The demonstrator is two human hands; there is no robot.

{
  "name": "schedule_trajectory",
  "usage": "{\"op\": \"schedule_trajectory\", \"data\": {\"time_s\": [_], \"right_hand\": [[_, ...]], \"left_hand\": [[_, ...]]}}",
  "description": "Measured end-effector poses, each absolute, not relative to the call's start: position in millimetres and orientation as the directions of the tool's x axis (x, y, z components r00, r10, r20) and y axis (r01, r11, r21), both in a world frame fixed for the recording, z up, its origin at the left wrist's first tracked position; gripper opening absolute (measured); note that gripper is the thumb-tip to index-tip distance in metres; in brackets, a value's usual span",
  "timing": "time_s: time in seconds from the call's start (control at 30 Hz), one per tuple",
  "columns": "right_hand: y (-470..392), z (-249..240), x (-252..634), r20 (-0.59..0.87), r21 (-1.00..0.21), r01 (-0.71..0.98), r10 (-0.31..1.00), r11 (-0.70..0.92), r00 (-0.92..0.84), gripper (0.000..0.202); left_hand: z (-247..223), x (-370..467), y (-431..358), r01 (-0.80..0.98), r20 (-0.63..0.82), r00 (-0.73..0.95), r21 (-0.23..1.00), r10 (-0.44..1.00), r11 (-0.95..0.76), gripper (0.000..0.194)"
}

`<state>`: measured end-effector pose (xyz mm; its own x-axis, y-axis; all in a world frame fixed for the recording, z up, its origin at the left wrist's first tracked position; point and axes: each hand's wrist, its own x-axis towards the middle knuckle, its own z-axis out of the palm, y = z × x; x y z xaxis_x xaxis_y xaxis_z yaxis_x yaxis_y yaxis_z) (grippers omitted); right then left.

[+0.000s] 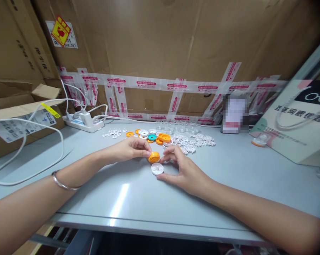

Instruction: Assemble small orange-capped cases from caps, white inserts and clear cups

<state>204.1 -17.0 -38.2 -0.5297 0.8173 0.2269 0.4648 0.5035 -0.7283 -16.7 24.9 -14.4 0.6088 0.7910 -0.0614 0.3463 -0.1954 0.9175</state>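
Observation:
Pinched in my left hand (135, 148) is an orange round part (154, 157), held just above the table. Directly below it is a white round part (157, 169) with small raised shapes inside. My right hand (180, 166) has its thumb and fingers closed around the right edge of the white part. Behind both hands lie orange caps (164, 137), a teal ring (152, 137), white rings (143, 133), small white discs (114, 133) and a pile of white lacy pieces (186, 142).
Clear plastic cups (178, 126) stand at the back of the grey table (96, 198). A power strip (84, 124) with white cables and an open carton (24, 131) are at the left. A phone (232, 115) and a paper bag (295, 124) stand at the right.

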Motion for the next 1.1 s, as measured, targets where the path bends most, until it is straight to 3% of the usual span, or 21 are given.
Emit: {"op": "schedule_trajectory", "data": {"time_s": [0.4, 0.6, 1.1], "right_hand": [[-15.3, -39.2, 200.5, 0.24, -0.766, 0.442, 0.846, 0.467, -0.477, 0.044], [-14.4, -38.2, 200.0, 0.213, -0.795, 0.435, 0.866, 0.422, -0.452, 0.047], [-12.9, -37.7, 199.8, 0.206, -0.811, 0.418, 0.868, 0.409, -0.451, 0.049]], "left_hand": [[-18.4, -12.2, 24.6, 0.308, 0.029, 0.681, 0.895, 0.732, -0.322, 0.018], [-14.8, -11.2, 21.7, 0.366, 0.116, 0.697, 0.791, 0.708, -0.49, 0.016], [-14.0, -10.9, 18.1, 0.372, 0.151, 0.72, 0.741, 0.678, -0.56, 0.015]]}}
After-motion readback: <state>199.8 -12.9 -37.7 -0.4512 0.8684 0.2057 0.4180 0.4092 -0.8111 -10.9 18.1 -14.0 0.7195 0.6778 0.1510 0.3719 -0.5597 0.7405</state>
